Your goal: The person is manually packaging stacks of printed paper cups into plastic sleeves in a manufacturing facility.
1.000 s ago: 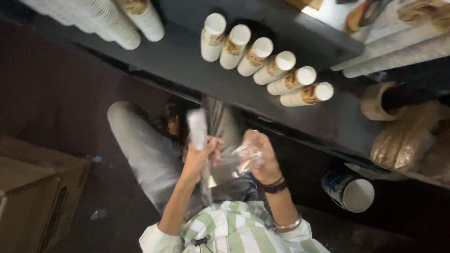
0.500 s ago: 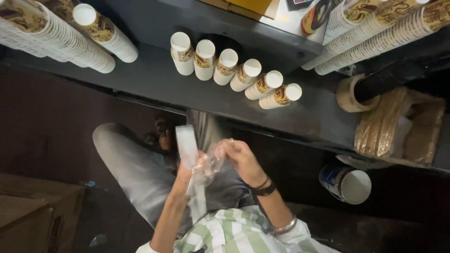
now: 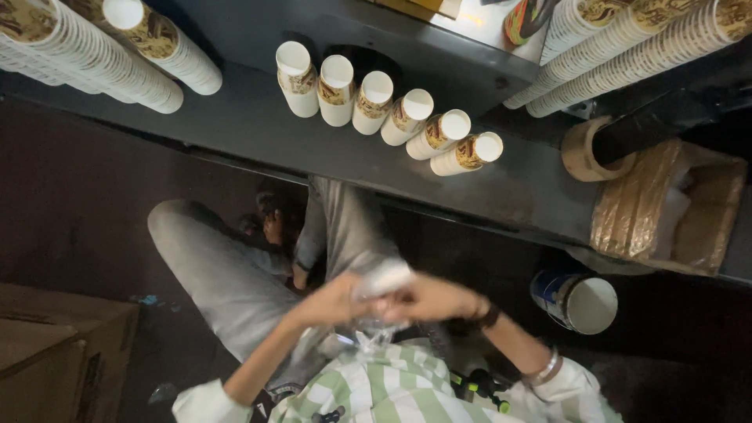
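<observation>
My left hand (image 3: 329,301) and my right hand (image 3: 427,298) meet in front of my chest, both gripping a short stack of white paper cups (image 3: 384,278) wrapped in a clear plastic sleeve (image 3: 368,333). The sleeve's loose end hangs crumpled below my hands. The stack lies nearly level and is blurred. I sit with my grey-trousered legs (image 3: 227,274) under a dark shelf (image 3: 258,129). On that shelf stands a row of several short stacks of printed paper cups (image 3: 384,110).
Long stacks of printed cups (image 3: 94,55) lie at the upper left and more long stacks (image 3: 627,47) at the upper right. A brown tape roll (image 3: 583,149) and brown paper bundle (image 3: 666,207) sit right. A blue-and-white can (image 3: 576,298) is below. A cardboard box (image 3: 55,352) stands left.
The cup stack has swung from upright to nearly level and dropped closer to my chest, with my hands now drawn together on it. The view has shifted slightly.
</observation>
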